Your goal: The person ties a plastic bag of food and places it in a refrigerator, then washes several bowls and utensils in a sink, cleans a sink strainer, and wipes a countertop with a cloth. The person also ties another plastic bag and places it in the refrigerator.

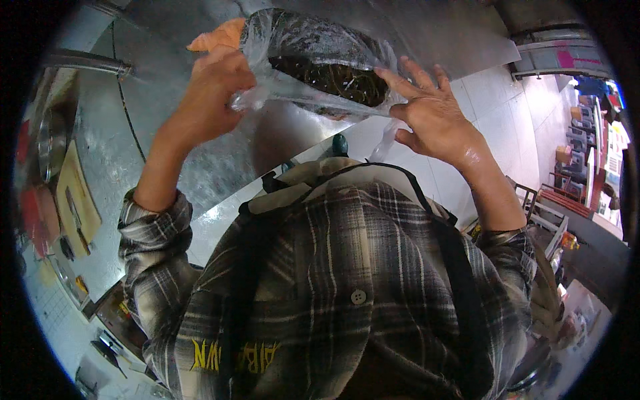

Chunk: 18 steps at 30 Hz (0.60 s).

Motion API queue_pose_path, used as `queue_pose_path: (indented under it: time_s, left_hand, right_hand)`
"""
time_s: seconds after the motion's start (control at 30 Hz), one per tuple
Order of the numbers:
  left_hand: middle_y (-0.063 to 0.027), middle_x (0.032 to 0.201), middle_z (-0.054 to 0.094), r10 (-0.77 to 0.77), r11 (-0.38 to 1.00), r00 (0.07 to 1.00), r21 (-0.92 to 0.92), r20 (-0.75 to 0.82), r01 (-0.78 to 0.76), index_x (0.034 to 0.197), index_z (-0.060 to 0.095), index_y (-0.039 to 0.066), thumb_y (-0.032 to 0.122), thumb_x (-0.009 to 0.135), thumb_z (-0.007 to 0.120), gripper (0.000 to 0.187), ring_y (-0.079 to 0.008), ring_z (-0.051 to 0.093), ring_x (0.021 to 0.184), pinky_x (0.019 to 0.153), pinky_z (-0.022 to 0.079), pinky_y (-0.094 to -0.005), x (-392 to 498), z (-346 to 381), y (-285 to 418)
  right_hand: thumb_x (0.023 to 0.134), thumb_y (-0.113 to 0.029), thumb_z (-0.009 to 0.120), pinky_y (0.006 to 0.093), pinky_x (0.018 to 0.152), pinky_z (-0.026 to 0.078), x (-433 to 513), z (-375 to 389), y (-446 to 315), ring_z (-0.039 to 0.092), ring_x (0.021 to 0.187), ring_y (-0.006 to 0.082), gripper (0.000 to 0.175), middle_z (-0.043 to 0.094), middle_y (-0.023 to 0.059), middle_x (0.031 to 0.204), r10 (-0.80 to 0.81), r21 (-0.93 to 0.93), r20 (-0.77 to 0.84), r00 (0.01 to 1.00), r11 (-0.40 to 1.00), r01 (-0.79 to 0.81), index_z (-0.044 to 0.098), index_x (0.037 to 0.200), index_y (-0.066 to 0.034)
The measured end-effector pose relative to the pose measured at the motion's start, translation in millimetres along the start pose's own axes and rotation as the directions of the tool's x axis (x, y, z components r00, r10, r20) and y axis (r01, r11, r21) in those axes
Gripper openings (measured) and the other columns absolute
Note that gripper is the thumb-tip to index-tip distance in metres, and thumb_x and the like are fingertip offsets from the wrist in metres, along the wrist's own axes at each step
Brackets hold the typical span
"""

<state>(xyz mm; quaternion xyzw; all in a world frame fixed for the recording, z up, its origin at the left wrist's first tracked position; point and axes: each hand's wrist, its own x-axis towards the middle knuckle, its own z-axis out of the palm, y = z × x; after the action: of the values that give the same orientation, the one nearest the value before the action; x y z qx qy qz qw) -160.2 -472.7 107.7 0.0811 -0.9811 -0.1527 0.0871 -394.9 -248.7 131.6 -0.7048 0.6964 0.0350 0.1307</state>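
Observation:
A round container filled with dark, wet, stringy food (332, 80) stands on a steel counter at the top middle. Clear plastic film (320, 100) lies over part of it and stretches across its near side. My left hand (217, 95) grips bunched film at the container's left side. At the right rim, my right hand (430, 107) has its fingers spread, touching the film's edge; a twisted strip of film hangs below its thumb. An orange cloth (220, 36) lies behind my left hand. The container's far side is covered by film.
The steel counter (200, 170) extends left, with a metal pipe (90, 64) and a dark cord lying across it. At far left are a wooden cutting board (75, 200) with a knife on it and a metal bowl (50, 145). Tiled floor (490, 110) and stools show at right.

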Motion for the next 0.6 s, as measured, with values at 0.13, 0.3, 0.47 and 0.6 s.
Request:
queue_pose_path:
  time_s: [0.13, 0.3, 0.47, 0.6]
  left_hand:
    - [-0.0056, 0.114, 0.047, -0.013, 0.974, 1.000, -0.224, 0.028, 0.019, 0.079, 0.058, 0.002, -0.007, 0.058, 0.058, 0.023, -0.0243, 0.046, 0.102, 0.077, 0.040, -0.0332, -8.7, -9.9, 7.7]
    - [-0.0075, 0.124, 0.042, -0.045, 0.927, 0.991, -0.365, 0.127, 0.088, 0.080, 0.056, -0.001, -0.008, 0.062, 0.054, 0.020, -0.0278, 0.047, 0.104, 0.072, 0.044, -0.0300, -12.8, -31.1, 12.7]
    - [-0.0105, 0.125, 0.041, 0.067, 0.985, 0.997, -0.154, -0.032, -0.071, 0.084, 0.055, -0.002, -0.010, 0.061, 0.052, 0.025, -0.0280, 0.047, 0.108, 0.074, 0.043, -0.0294, -4.6, -39.3, 15.9]
    - [-0.0101, 0.126, 0.043, 0.042, 0.967, 0.999, -0.252, -0.019, -0.045, 0.090, 0.054, -0.002, -0.014, 0.060, 0.044, 0.034, -0.0269, 0.041, 0.117, 0.096, 0.032, -0.0323, 0.9, -48.1, 16.2]
  right_hand:
    - [0.061, -0.015, 0.071, 0.0570, 0.101, 0.014, 1.0, 4.0, -8.6, 0.014, 0.130, 0.0295, 0.022, 0.024, 0.0004, 0.139, 0.138, -0.152, -0.007, 0.990, 0.979, -0.138, 0.067, 0.083, -0.0121]
    - [0.064, -0.017, 0.069, 0.0574, 0.101, 0.013, 1.2, 1.0, -7.5, 0.014, 0.130, 0.0290, 0.018, 0.022, -0.0043, 0.140, 0.199, -0.226, -0.058, 0.978, 0.952, -0.207, 0.067, 0.082, -0.0143]
    - [0.069, -0.023, 0.067, 0.0569, 0.101, 0.015, 0.1, -1.1, -0.7, 0.016, 0.130, 0.0241, 0.017, 0.025, -0.0088, 0.138, 0.230, -0.231, -0.159, 0.960, 0.937, -0.262, 0.067, 0.079, -0.0096]
    - [0.070, -0.021, 0.067, 0.0570, 0.100, 0.017, 2.0, -11.0, 6.1, 0.018, 0.130, 0.0214, 0.017, 0.028, -0.0108, 0.137, 0.237, -0.244, -0.201, 0.950, 0.927, -0.283, 0.065, 0.074, -0.0046]
